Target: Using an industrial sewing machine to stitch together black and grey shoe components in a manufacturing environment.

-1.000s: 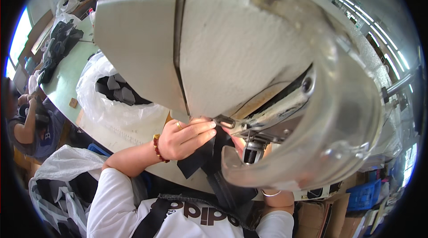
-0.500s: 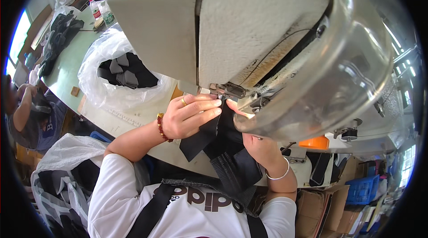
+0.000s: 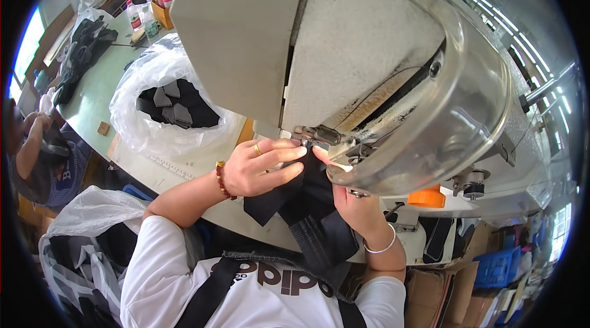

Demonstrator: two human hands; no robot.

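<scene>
Black fabric pieces [image 3: 314, 229] lie under the sewing machine head [image 3: 236, 39] and hang over the table's front edge toward my lap. My left hand [image 3: 261, 167] grips the fabric from the left, its fingertips pressed together beside the metal presser foot [image 3: 316, 135]. From the right, my right hand [image 3: 356, 208] holds the same fabric, one fingertip just right of the foot. The clear curved guard [image 3: 491, 106] covers part of the right hand's fingers. The needle tip and the seam cannot be made out.
A white plastic bag [image 3: 132, 110] with black and grey pieces stands on the table to the left. Another bag [image 3: 92, 205] is at lower left. An orange part [image 3: 427, 197] sits right of my right hand. A blue crate [image 3: 496, 266] stands lower right; another person's arm [image 3: 29, 143] shows far left.
The machine head appears shifted and more of the surroundings shows, as the view has moved slightly. Both hands stay on the fabric by the foot; the left fingers are slightly more bent.
</scene>
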